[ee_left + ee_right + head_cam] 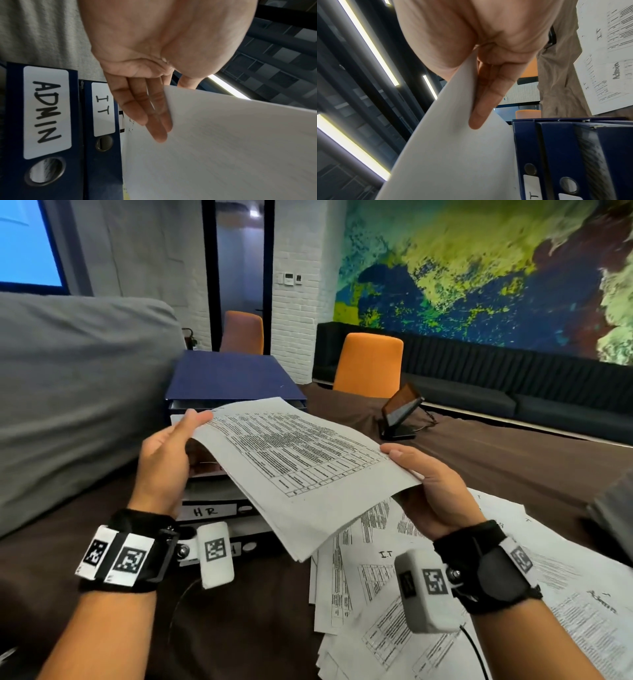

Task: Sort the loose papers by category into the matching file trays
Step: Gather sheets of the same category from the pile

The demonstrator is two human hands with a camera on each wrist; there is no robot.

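Note:
Both hands hold a thin sheaf of printed sheets [294,460] up over the table. My left hand [185,433] pinches its far left corner, thumb on top and fingers [145,108] beneath. At the right edge my right hand [411,470] pinches the sheaf the same way, fingers [488,97] under the blank underside [453,155]. Behind and below the sheaf lies a stack of blue binders [233,378]; one spine reads HR [205,511], others read ADMIN [46,115] and IT [102,108]. A spread of loose papers [445,594] covers the table at the right.
A large grey cushion [68,388] fills the left side, close against the binders. A phone on a stand [400,412] sits further back on the brown table [513,460]. Two orange chairs [368,364] and a dark bench stand beyond it.

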